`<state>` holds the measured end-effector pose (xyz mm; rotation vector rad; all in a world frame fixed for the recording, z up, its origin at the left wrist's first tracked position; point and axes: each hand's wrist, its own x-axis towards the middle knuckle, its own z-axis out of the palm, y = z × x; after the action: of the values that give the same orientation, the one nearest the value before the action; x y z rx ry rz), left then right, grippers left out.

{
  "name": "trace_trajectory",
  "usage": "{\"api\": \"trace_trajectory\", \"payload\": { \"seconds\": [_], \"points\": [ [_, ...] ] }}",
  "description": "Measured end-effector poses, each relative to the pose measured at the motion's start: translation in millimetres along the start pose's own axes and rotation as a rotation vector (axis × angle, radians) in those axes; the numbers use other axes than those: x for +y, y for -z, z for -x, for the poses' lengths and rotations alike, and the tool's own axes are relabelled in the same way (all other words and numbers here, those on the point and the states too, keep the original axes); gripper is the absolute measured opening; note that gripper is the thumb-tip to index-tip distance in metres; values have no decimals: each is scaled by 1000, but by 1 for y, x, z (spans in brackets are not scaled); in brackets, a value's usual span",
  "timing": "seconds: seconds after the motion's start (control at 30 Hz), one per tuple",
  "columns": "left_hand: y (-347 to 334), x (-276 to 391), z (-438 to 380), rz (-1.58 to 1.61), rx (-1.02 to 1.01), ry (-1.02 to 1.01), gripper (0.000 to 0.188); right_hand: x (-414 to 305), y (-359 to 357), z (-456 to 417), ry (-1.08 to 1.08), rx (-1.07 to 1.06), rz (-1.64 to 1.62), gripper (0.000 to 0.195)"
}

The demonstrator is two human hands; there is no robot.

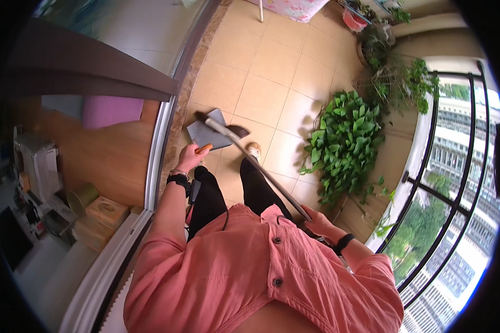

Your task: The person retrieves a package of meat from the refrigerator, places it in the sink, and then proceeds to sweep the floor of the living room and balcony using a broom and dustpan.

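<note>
My left hand (189, 157) is closed around a short orange handle (204, 148), which seems to belong to the grey dustpan (207, 136) just beyond it. That dustpan is low over the floor tiles, in front of my feet. In my right hand (319, 221), beside my hip, is the upper end of a long broom handle (271, 177). The pole slants away to the dustpan, where the broom's dark bristles (238, 131) are blurred and stick out on both sides of the pole. Whether the bristles touch the pan, I cannot tell.
A leafy green potted plant (343, 145) spreads on the right, below a black window railing (456, 204). More plants (379, 79) stand beyond it. On the left runs a sliding-door track (160, 154), with a tissue box (107, 211) inside. A white pole (261, 11) stands far ahead.
</note>
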<state>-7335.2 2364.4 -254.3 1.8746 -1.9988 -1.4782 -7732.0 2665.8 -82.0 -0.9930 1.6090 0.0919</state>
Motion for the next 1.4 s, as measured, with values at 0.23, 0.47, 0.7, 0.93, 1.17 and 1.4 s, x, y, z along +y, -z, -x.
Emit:
{"api": "trace_trajectory", "payload": {
  "seconds": [0.23,0.47,0.7,0.93,1.17,1.4],
  "points": [
    [-6,1,17,9,38,40,44,-24,106,18,19,-39,255,64],
    [-28,-12,97,168,91,158,46,-31,188,-66,147,217,653,73],
    [-67,-37,161,290,365,244,49,-16,167,-133,247,192,565,74],
    [-101,-58,174,346,488,368,53,-23,124,-69,269,-217,420,74],
    [-118,-65,204,399,504,373,56,-53,120,-23,352,-309,551,67],
    [-129,-67,285,533,502,432,53,-99,144,-38,255,-10,1250,58]
  ]
}}
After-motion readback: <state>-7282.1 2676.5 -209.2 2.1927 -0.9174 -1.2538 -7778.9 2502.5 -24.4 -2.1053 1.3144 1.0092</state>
